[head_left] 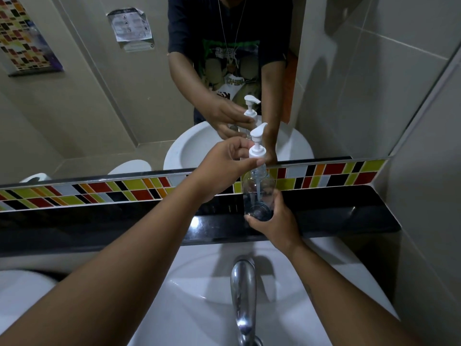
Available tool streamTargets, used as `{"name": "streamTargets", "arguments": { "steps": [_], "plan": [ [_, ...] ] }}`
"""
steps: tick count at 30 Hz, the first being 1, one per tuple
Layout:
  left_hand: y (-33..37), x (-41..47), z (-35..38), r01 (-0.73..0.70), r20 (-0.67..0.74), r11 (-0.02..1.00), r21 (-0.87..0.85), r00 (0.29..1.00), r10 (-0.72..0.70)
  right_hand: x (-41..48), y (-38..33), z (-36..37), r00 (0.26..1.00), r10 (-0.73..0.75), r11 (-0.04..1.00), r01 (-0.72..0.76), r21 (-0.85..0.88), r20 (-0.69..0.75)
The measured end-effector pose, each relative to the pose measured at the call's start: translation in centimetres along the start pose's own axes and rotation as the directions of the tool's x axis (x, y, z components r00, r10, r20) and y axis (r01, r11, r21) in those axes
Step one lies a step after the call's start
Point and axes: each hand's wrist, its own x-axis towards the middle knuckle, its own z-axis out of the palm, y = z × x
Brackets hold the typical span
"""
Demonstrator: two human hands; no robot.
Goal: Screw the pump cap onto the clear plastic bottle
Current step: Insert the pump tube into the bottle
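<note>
Your two arms reach out over the shiny tap (243, 293) and the white sink (189, 308). Your right hand (275, 221) has its grip closed around the bottom of the clear plastic bottle (259, 193), holding it upright above the black desk (349, 216), in front of the colored tiles (329, 173) and the mirror (99, 101). Your left hand (224, 161) has its grip pinched on the collar of the white pump cap (257, 146), which sits on the bottle's neck.
</note>
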Motion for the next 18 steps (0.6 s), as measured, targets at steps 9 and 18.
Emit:
{"name": "streamTargets", "arguments": {
  "steps": [9,18],
  "plan": [
    [-2.0,0.1,0.7,0.014,0.023,1.000,0.013,1.000,-0.014,0.0,0.0,0.0,1.000,-0.008,1.000,0.008,-0.004,0.002],
    [-3.1,0.0,0.9,-0.012,-0.004,0.991,-0.137,1.000,0.012,-0.1,-0.3,-0.1,1.000,-0.002,1.000,0.002,-0.015,0.007]
  ]
}}
